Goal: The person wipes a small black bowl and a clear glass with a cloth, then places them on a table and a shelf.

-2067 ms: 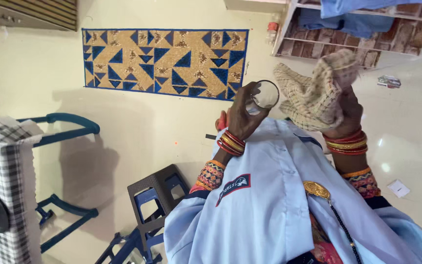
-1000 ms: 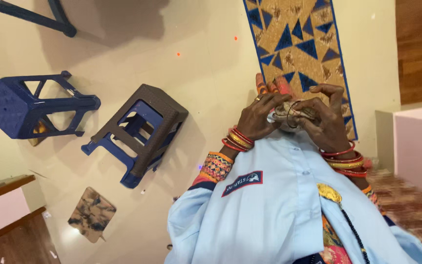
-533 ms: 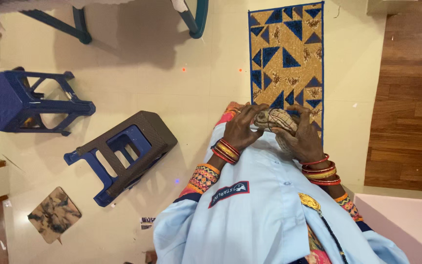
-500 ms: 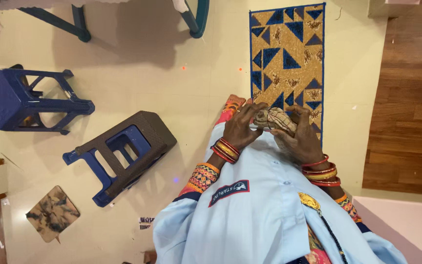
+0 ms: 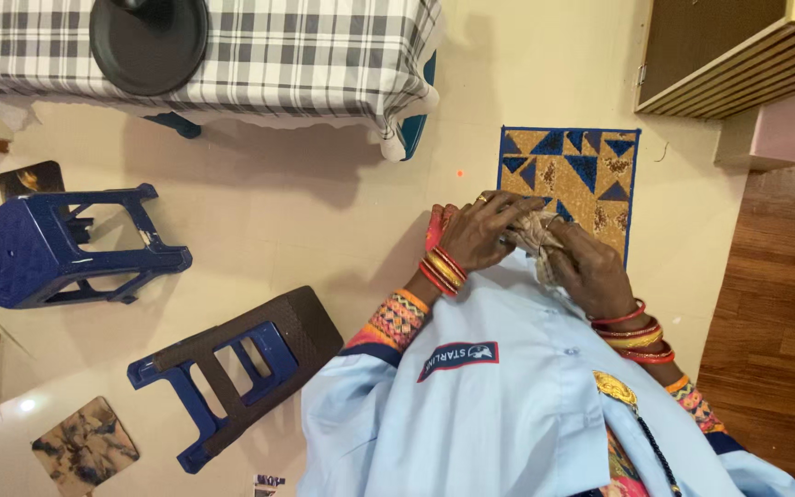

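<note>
Cream floor with a patterned mat [image 5: 591, 175] at 1 o'clock: left hand [image 5: 488, 230] and right hand [image 5: 591, 269] clasp the checked cloth [image 5: 534, 237] bundle; knead evenly, fingers closed.

A beige checked cloth [image 5: 534, 241] is seen bunched into a tight wad, pressed between the two hands in front of the chest. A thin curved rim is glimpsed within it; what it wraps cannot be told.
</note>
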